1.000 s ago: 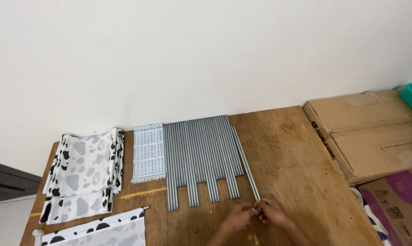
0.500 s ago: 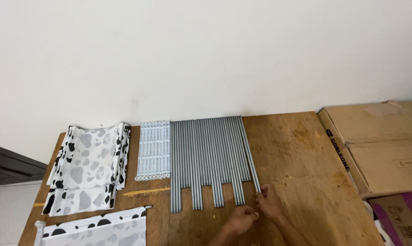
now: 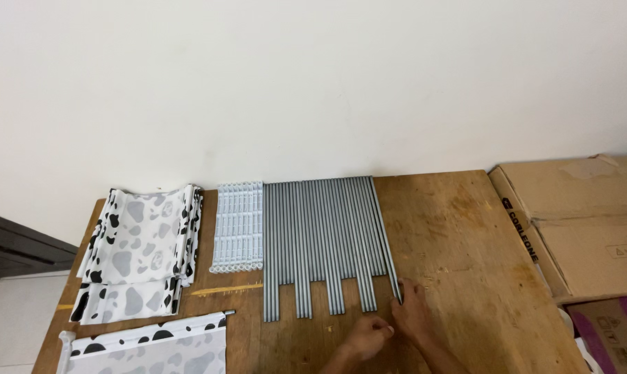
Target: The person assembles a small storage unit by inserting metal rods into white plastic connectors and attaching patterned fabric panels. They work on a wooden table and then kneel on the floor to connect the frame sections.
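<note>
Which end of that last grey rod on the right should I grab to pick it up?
Probably the near end of the rightmost grey rod, coming from the table's front edge. That tip lies free on bare wood by the right hand, open to its right. The far end sits close to the wall, and more rods press against its left side.

Even, soft indoor light, no glare; faint shadows under the grey metal rods (image 3: 324, 242) on the brown wooden table (image 3: 466, 242); focus sharp, edges slightly bowed.
</note>
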